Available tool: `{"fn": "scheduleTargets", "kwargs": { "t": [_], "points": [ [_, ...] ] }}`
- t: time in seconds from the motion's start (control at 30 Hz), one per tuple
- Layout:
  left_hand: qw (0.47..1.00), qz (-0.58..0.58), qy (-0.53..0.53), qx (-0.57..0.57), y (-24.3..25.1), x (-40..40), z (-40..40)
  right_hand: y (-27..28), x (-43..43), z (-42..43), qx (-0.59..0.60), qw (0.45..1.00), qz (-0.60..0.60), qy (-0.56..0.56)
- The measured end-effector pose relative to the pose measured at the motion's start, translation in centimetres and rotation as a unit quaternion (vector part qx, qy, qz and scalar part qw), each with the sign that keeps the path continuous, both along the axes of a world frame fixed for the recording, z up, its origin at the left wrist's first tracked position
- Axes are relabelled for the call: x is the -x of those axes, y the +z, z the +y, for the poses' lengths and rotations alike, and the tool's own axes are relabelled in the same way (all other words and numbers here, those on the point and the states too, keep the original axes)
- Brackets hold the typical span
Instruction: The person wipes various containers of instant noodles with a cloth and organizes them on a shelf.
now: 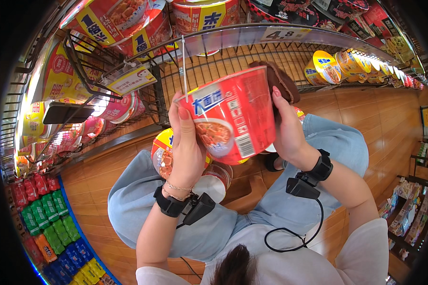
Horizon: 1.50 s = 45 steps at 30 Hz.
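A red instant-noodle tub (237,117) with a barcode and a noodle picture on its side is held tilted above my lap, between both hands. My left hand (189,149) grips its left side, thumb on the printed wall. My right hand (289,131) presses against its other side and holds a brown cloth (285,83), part of which is hidden behind the tub. Lower down, between my knees, are more noodle tubs: a red and yellow one (161,151) partly covered by my left hand, and one with a pale round end (212,183) showing.
A wire shelf (199,69) stands ahead, with yellow noodle tubs (326,67) at its right. Larger red tubs (128,21) sit above a shelf price strip (285,34). A phone-like dark slab (67,113) is at the left. Bagged packets (53,221) lie at lower left. Cables hang from my wrist devices.
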<state>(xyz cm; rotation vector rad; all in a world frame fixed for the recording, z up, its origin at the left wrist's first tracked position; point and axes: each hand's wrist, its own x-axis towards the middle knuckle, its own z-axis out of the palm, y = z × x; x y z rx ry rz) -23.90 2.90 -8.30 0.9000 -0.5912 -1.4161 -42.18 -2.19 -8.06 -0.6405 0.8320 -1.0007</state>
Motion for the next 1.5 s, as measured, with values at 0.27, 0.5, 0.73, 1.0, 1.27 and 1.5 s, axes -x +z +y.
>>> {"fn": "scheduleTargets", "kwargs": {
  "t": [0.27, 0.5, 0.73, 1.0, 1.27, 1.5],
  "points": [
    [0.984, -0.173, 0.042, 0.027, 1.2, 0.5, 0.8, 0.7, -1.0, 1.2, 0.165, 0.977, 0.134, -0.026],
    [0.99, 0.094, -0.092, -0.059, 0.0, -0.9, 2.1, 0.8, 0.7, -0.2, 0.007, 0.996, -0.018, 0.084],
    [0.992, 0.007, -0.127, -0.008, 1.6, -0.1, 1.3, -0.5, 1.2, -0.7, -0.127, 0.972, -0.171, 0.098],
    [0.998, -0.053, 0.013, -0.021, 0.6, 0.1, 0.1, 0.6, 0.4, -0.3, 0.066, 0.998, 0.007, 0.009],
    [0.996, -0.082, -0.017, 0.011, 0.8, -0.4, 1.0, 1.4, -0.8, 2.0, 0.287, 0.952, 0.102, 0.028],
    [0.999, 0.002, -0.022, -0.039, 0.9, -0.5, 1.4, 1.5, -0.8, 1.2, 0.216, 0.975, 0.059, 0.003]
  ]
}}
